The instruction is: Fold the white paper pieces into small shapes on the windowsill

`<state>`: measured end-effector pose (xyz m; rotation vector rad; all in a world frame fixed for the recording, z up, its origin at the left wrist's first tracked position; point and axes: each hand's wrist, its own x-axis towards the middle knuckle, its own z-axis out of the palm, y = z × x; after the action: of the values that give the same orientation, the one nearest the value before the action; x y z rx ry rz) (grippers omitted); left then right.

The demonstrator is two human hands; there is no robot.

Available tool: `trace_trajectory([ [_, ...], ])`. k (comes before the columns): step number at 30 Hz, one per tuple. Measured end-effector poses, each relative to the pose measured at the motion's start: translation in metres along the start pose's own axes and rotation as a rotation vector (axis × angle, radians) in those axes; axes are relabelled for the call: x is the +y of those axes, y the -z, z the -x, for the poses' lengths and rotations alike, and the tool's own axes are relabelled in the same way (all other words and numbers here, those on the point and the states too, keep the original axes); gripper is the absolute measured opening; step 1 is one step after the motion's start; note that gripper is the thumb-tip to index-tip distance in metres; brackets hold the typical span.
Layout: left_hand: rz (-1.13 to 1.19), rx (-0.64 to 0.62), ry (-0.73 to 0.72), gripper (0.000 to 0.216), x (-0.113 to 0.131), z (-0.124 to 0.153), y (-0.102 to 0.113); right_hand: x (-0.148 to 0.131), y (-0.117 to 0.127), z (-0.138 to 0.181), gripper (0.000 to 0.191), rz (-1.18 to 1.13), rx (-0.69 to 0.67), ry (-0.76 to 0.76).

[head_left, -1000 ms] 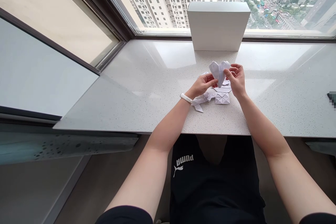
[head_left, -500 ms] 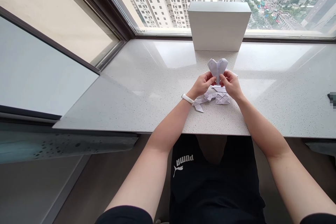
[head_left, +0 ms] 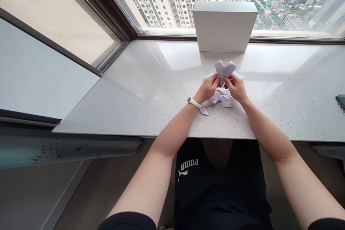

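A white folded paper heart (head_left: 225, 70) is held up above the sill between my two hands, its two lobes pointing away from me. My left hand (head_left: 209, 85) pinches its lower left side, and a white wristband sits on that wrist. On the lower right side, the fingers of my right hand (head_left: 235, 85) are closed on the paper. Beneath and in front of the hands lie several other folded paper pieces, among them a creased square one (head_left: 228, 101) and a pointed strip (head_left: 205, 110). The hands partly cover some of these.
A white box (head_left: 225, 30) stands upright against the window behind my hands. The speckled white sill (head_left: 134, 90) stretches to both sides, its front edge close to my lap. A dark, blurred object (head_left: 341, 102) lies at the far right.
The paper heart has tilted and shifted slightly to the right, its halves now at an angle to each other. My left wrist has turned a little. The loose paper pieces lie as before.
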<state>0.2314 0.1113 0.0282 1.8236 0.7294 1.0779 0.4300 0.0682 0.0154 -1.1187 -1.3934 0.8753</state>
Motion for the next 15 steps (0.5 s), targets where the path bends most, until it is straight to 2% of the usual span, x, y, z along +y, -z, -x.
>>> trace_trajectory([
  [10,0.181,0.006,0.106,0.046,0.0067,-0.0013,-0.0073,0.0039,-0.0015,-0.0013,0.080,-0.032,0.033,0.000],
  [15,0.216,0.002,0.087,0.049,0.0069,-0.0022,-0.0058,0.0058,0.0000,-0.0037,0.079,-0.088,0.023,-0.008],
])
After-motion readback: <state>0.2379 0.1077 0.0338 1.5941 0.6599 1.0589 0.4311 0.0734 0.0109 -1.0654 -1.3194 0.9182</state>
